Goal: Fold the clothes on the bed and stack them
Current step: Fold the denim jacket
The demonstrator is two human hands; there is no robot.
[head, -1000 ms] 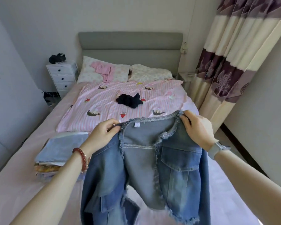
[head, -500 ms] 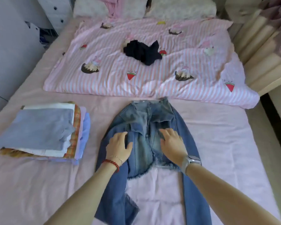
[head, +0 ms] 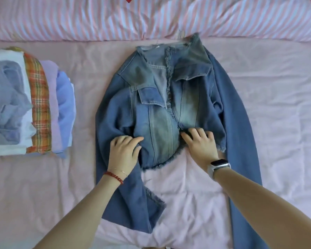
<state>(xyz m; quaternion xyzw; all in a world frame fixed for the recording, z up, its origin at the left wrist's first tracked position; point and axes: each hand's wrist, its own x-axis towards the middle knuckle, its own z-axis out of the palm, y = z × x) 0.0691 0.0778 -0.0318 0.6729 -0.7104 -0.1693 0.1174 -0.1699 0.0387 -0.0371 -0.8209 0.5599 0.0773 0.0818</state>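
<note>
A cropped blue denim jacket [head: 162, 97] with frayed edges lies front up on the pink bed sheet [head: 276, 105], collar toward the far side, both sleeves trailing down toward me. My left hand [head: 123, 152] presses flat on the jacket's left lower front, fingers spread. On the right lower front, near the frayed hem, rests my right hand [head: 200, 142], flat with fingers extended. A stack of folded clothes [head: 25, 103] sits to the left of the jacket, with a grey-blue piece on top and plaid, lilac and blue layers showing at its side.
A pink-and-white striped duvet [head: 151, 17] lies across the bed just beyond the jacket's collar. Bare pink sheet stretches to the right of the jacket and between the jacket and the stack.
The jacket, held up by its collar a second ago, now lies flat on the bed. Both hands have slid down its front toward the hem, and my view has moved closer and lower.
</note>
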